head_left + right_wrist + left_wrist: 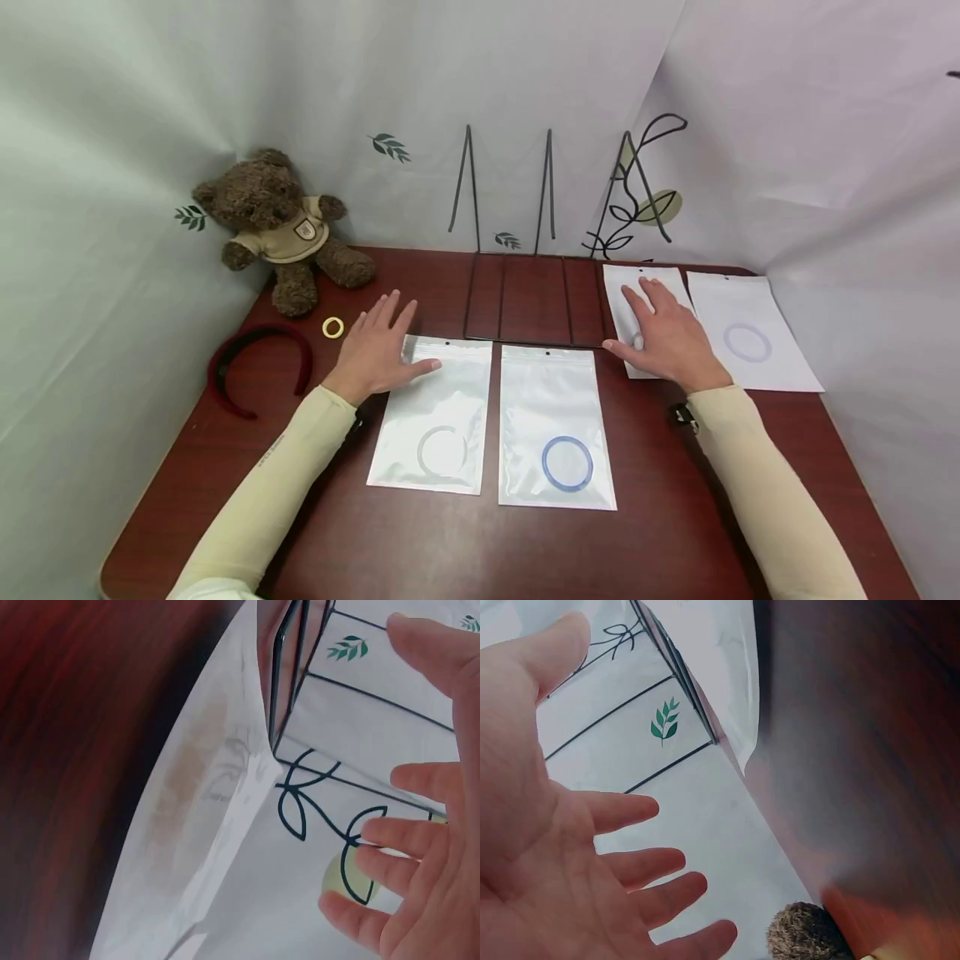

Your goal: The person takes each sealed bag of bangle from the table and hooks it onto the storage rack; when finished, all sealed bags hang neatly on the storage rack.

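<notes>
On the table [465,550], the left near pouch [435,408] and the right near pouch [551,400] are lying flat, side by side, in the middle. A narrow gap is dividing them, probably so that each one can be lifted alone. The right near pouch is showing a blue ring [545,463]. At the far right, the half-covered pouch [618,277] and the outer pouch [750,304] are lying close together, perhaps to keep the middle free.

The left hand [377,354] is reaching over the far left corner of the left near pouch, and the right hand [667,333] is spreading above the half-covered pouch. The fingers of both hands are standing wide apart and gripping nothing; whether they are touching the pouches, I cannot tell.

A black wire rack [502,298] is standing at the far side, between the two hands, so both are having it near. The bear [281,225], the headband [217,367] and the yellow ring [325,327] are resting on the left, seemingly outside the working area.
</notes>
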Available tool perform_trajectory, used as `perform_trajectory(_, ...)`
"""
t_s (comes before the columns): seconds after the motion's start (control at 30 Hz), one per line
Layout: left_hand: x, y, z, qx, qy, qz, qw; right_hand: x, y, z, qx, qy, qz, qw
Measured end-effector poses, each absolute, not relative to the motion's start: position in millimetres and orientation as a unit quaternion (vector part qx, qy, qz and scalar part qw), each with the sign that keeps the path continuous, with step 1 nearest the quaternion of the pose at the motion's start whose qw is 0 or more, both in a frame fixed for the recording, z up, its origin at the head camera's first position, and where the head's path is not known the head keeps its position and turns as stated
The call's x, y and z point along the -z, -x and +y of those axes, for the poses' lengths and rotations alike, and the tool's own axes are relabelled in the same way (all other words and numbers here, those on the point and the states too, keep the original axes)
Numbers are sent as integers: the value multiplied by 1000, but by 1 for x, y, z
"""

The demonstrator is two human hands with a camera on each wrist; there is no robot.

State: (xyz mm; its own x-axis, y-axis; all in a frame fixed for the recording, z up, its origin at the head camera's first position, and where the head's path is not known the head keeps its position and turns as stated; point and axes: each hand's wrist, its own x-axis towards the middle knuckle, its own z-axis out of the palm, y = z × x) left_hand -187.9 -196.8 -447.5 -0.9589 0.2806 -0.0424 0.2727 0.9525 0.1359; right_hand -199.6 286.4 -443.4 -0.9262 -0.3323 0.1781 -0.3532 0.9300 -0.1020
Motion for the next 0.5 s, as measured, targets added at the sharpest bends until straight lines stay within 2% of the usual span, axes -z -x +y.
perform_trajectory(0.27, 448, 189, -197, -103, -135, 985, 21, 450, 201, 272, -118, -178, -976, 49)
perform_trajectory(0.5, 451, 190, -199, -152, -123, 980, 46, 459, 205, 265, -190, -186, -963, 41)
